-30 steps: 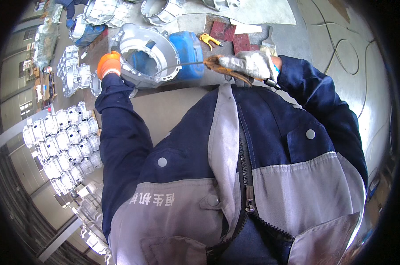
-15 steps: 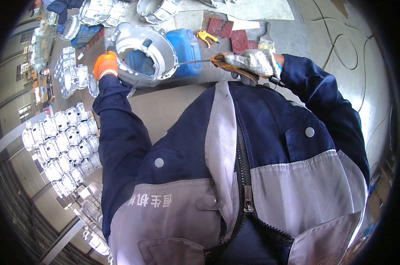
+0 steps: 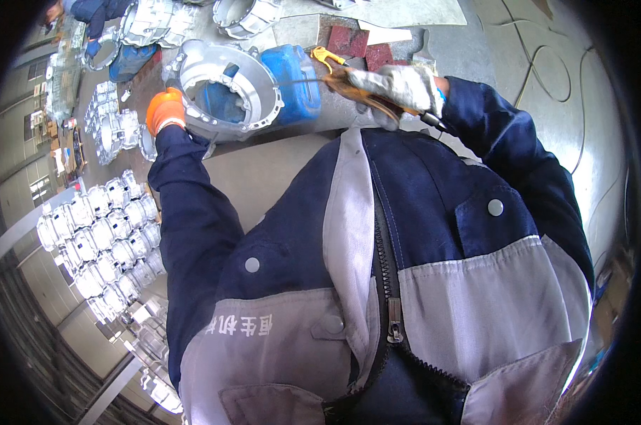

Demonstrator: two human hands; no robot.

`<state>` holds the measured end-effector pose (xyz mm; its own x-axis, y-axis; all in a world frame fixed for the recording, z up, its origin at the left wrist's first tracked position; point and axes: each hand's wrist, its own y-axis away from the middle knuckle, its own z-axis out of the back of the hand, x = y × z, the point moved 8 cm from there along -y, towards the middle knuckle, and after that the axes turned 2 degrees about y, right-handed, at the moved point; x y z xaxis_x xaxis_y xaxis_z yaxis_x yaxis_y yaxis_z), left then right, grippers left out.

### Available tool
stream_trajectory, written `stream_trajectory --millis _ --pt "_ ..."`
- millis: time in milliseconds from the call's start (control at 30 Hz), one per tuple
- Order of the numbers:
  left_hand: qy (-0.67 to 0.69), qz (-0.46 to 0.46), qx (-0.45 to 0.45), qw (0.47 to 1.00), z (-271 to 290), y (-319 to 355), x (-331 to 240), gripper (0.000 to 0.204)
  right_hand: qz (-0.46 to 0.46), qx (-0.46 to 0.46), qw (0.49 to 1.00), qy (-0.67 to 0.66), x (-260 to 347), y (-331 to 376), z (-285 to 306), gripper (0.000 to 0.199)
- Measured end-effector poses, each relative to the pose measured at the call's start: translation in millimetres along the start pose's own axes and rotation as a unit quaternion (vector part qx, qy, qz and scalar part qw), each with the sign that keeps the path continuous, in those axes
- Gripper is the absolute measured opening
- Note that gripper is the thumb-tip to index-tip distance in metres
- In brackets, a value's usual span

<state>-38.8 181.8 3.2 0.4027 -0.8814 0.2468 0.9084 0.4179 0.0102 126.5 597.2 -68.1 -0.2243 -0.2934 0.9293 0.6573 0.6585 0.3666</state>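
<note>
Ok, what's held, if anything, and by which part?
Right hand: thin-rodded tool, gripped behind its rod. Left hand: at the metal casing's left edge; whether it grips can't be told.

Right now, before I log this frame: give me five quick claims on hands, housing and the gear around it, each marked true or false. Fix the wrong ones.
1. The left hand, gloved in orange, is at the left side of the metal housing. True.
2. Both hands are empty. False: the right hand holds a thin rod-like tool.
3. A blue jug shows just right of the housing. True.
4. The left hand holds an air gun. False: the yellow air gun lies near the dark red blocks.
5. More silver castings are grouped at the left of the view. True.
</note>
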Motion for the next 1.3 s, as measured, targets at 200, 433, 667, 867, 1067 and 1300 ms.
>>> stream_trajectory --millis 200,433,667,867,1067,1300 --pt "-0.003 -0.013 -0.009 1.000 0.8 -0.2 -3.0 0.051 0.162 -0.114 0.950 -0.240 38.5 -51.5 13.1 0.055" --pt "0.003 -0.012 -0.015 1.000 -2.9 -1.3 -0.7 0.052 0.194 0.057 0.931 -0.305 5.7 -49.2 3.7 0.058" --pt "-0.001 -0.027 -0.022 0.999 -5.3 -5.9 0.2 0.052 -0.094 0.034 0.947 -0.306 -63.0 2.3 -0.9 0.059" --pt "-0.010 -0.021 -0.026 0.999 0.0 -4.3 -4.6 0.051 -0.202 -0.044 0.974 -0.091 -85.6 -6.2 0.7 0.063" --pt "0.003 -0.007 -0.018 1.000 4.0 4.0 -6.5 0.051 -0.013 -0.053 0.995 0.089 -41.9 -20.3 -11.7 0.061" --pt "0.005 -0.034 -0.026 0.999 5.6 8.2 -6.9 0.051 -0.072 -0.060 0.993 0.076 -67.9 -30.5 -9.6 0.063"
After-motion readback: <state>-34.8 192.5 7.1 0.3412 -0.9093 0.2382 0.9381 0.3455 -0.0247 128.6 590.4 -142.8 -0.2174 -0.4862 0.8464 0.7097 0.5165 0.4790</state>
